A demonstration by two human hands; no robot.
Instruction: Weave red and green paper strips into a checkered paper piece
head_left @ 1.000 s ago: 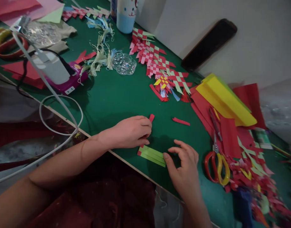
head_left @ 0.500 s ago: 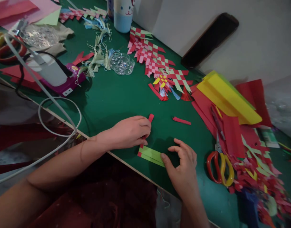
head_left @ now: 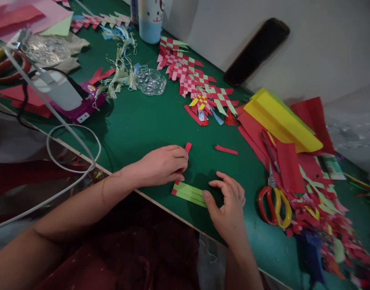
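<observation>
My left hand (head_left: 161,165) rests on the green table (head_left: 142,121) with its fingers closed on a red paper strip (head_left: 187,148) whose end sticks out past the fingertips. Just below it lies a small bundle of green paper strips (head_left: 189,194) with red ends. My right hand (head_left: 229,207) sits at the right end of that bundle, thumb touching the green strips and fingers curled above them. A loose red strip (head_left: 226,150) lies on the table beyond my right hand.
Red and yellow scissors (head_left: 274,201) lie to the right among red and green paper scraps. Yellow and red sheets (head_left: 281,121) are stacked behind them. Woven red, pink and green paper pieces (head_left: 191,76) run along the back. A glue gun (head_left: 67,96) with a cable sits at left.
The view has drifted slightly. My right hand has edged left along the green strips. My left hand stays closed on the red strip.
</observation>
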